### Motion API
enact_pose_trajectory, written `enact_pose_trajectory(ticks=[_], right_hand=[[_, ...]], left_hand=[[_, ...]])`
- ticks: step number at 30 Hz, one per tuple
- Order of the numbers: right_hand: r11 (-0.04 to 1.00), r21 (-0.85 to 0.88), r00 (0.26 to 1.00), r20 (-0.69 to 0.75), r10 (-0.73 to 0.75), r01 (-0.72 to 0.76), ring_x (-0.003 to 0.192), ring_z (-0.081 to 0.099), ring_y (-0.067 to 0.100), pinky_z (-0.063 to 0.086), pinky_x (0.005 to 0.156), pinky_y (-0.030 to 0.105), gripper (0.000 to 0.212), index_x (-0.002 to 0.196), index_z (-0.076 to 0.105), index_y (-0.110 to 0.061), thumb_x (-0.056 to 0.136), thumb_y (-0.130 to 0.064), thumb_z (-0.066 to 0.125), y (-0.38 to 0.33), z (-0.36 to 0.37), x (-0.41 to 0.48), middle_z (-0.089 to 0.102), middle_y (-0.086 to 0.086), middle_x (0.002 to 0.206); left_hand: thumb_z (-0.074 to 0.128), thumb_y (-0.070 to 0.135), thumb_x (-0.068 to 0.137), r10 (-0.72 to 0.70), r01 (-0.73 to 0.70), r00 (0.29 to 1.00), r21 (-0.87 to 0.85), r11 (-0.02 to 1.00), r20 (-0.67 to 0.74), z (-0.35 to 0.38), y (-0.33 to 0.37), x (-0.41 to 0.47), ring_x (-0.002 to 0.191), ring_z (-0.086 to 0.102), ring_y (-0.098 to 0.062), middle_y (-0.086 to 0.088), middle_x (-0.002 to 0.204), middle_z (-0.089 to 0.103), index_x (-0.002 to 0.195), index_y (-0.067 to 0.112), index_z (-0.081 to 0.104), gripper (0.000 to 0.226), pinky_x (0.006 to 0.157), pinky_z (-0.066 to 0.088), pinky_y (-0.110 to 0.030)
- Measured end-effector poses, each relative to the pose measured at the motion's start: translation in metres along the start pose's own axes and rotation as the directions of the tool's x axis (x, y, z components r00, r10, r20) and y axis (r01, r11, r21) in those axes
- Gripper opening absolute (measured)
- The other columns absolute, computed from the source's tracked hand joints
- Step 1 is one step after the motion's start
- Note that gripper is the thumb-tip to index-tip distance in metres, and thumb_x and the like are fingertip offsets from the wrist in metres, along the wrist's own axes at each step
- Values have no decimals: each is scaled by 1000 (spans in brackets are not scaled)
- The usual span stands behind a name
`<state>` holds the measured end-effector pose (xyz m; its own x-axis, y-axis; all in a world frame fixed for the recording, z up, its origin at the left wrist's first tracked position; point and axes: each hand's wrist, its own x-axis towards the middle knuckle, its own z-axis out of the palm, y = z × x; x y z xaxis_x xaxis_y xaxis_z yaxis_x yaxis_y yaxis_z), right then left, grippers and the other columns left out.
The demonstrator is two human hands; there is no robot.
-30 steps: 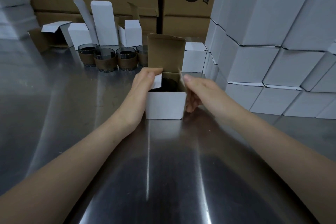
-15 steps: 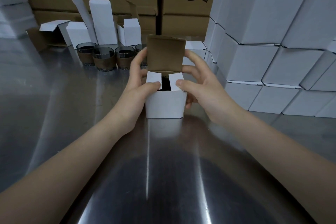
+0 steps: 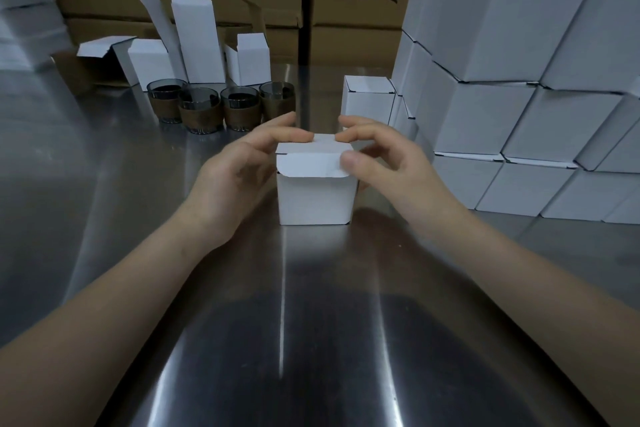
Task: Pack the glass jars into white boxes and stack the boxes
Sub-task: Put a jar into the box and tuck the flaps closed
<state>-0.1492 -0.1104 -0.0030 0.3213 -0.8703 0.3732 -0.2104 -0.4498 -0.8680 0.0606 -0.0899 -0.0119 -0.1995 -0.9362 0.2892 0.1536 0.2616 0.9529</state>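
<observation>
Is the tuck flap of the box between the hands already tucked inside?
No, the tuck flap lies outside, over the white box's front wall.

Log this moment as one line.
white box: lid down, flap untucked | left hand: holds box | right hand: pinches flap | glass jars: four unpacked

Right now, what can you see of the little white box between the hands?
The white box is plain cardboard, upright on the metal table. Its lid is folded down, but the rounded tuck flap hangs outside the front wall, not tucked in. The left hand curls over its left side with a fingertip on the lid; the right hand pinches the flap's right corner.
</observation>
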Motion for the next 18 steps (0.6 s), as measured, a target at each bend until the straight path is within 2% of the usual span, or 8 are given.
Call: enact_pose_trajectory(ticks=[2, 5, 7, 11, 14, 18], right_hand=[[997, -57, 999, 0, -47, 47, 104, 59, 1, 48, 82, 21, 19, 96, 66, -42, 77, -48, 66, 1, 0, -1, 57, -19, 131], [995, -30, 995, -7, -99, 98, 114, 58, 7, 50, 92, 26, 16, 98, 67, -40, 84, -33, 66, 3, 0, -1, 64, -13, 123], [990, -40, 990, -34, -138, 137, 113, 60, 8, 50, 94, 27, 16, 99, 68, -38, 85, -30, 66, 3, 0, -2, 67, -10, 119], [994, 4, 983, -145, -110, 112, 97, 67, 13, 55, 85, 36, 15, 88, 64, -35, 77, -36, 73, 4, 3, -2, 68, -7, 104], [995, 66, 974, -216, -65, 81, 91, 66, 15, 51, 81, 28, 21, 73, 60, -26, 70, -31, 80, 5, 2, 0, 63, 0, 94], [983, 182, 989, -149, 6, 22, 85, 64, 6, 52, 83, 27, 15, 65, 71, -24, 65, -18, 85, 3, -1, 2, 63, -7, 92]], left_hand=[[40, 21, 89, 30, -34, 999, 138, 990, 35, -2, 1, 0, 137, 40, -1, 2, 151, 43, 110, 13, 66, 34, 103, 40, -18], [64, 27, 84, 71, -73, 997, 325, 943, 20, -1, 2, -3, 131, 45, 4, 6, 144, 48, 112, 20, 66, 29, 102, 43, -16], [69, 27, 82, 120, -114, 993, 417, 902, 12, 3, 3, -7, 125, 49, 7, 8, 137, 53, 114, 26, 65, 32, 101, 44, -17], [69, 30, 81, 147, -117, 988, 439, 891, -37, 11, 8, -10, 125, 51, 0, 2, 133, 56, 113, 29, 65, 31, 109, 44, -36], [63, 31, 80, 130, -99, 991, 445, 890, -40, 15, 11, -11, 126, 49, -2, 3, 132, 55, 114, 29, 64, 34, 111, 42, -41], [63, 26, 82, 100, -75, 994, 422, 903, -36, 16, 12, -11, 127, 48, -3, 1, 133, 52, 113, 29, 65, 31, 113, 38, -44]])
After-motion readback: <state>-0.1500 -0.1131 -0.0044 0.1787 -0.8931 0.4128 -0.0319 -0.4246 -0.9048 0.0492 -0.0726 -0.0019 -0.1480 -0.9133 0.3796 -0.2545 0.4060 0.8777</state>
